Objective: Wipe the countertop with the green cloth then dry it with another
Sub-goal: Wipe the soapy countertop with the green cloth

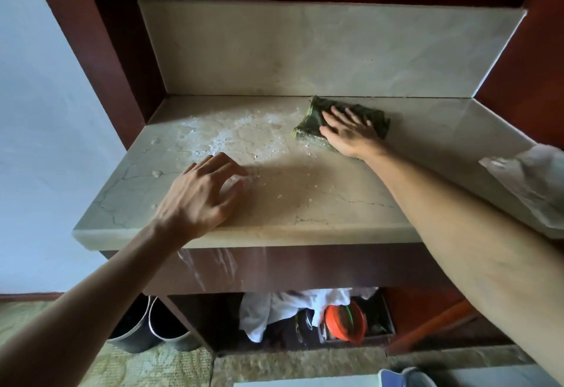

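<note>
Near the countertop's back edge, the right hand presses flat, fingers spread, on the green cloth; left hand open.

Below the stone top you have an open shelf stuffed with crumpled white fabric and, just to its right, an orange round lid. On the floor to the left stand two dark cylindrical bins side by side. A pale blue wall fills your left side.
</note>
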